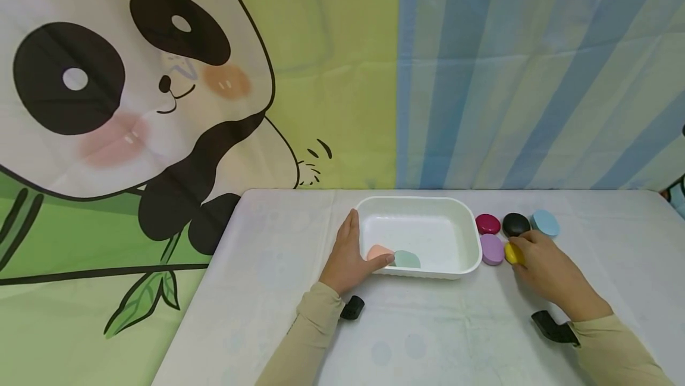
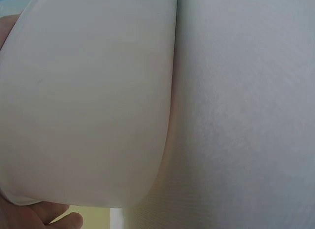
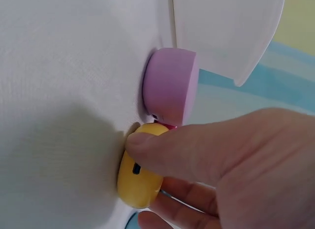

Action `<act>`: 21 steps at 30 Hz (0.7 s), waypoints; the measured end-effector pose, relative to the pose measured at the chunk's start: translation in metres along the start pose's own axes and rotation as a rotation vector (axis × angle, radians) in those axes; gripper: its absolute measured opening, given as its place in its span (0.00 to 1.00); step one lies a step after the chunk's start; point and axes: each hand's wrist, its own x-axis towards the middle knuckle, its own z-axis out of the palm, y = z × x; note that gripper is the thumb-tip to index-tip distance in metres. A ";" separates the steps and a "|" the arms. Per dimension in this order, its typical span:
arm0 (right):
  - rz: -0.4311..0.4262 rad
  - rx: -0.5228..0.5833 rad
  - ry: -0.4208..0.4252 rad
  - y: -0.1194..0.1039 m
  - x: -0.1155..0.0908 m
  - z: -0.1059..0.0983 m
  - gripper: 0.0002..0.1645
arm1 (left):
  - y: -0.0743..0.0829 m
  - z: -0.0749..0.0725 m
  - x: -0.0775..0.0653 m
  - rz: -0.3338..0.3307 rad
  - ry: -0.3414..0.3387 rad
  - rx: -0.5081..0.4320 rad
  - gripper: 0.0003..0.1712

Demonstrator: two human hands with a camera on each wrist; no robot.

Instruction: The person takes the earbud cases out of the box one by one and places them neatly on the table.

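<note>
My left hand (image 1: 353,258) holds the left end of a white plastic tray (image 1: 471,228), thumb over the near rim and fingers along the left side. Inside the tray lie a peach round piece (image 1: 377,250) and a pale green round piece (image 1: 407,259), both partly hidden by the near wall. To the right of the tray, my right hand (image 1: 551,267) pinches a small yellow round case (image 3: 140,184) between thumb and fingers; a dark slot shows in its side. The yellow case is close beside a purple round case (image 3: 170,83).
A dark red round piece (image 1: 487,223), a black one (image 1: 516,225) and a light blue one (image 1: 545,223) stand in a row behind. All rest on a white-covered table (image 1: 417,326). A printed panda curtain (image 1: 332,77) hangs at the table's far edge.
</note>
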 end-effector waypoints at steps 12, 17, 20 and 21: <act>-0.061 0.032 0.111 -0.017 0.001 -0.019 0.32 | 0.001 -0.001 -0.001 0.005 0.007 -0.013 0.75; -0.075 0.058 0.171 -0.033 0.004 -0.025 0.28 | 0.001 -0.001 -0.001 0.003 0.003 -0.012 0.75; -0.104 0.061 0.196 -0.042 0.008 -0.027 0.27 | 0.001 0.000 -0.001 0.004 0.002 -0.011 0.75; -0.114 0.063 0.205 -0.045 0.009 -0.027 0.26 | 0.001 0.000 -0.001 0.004 0.003 -0.012 0.75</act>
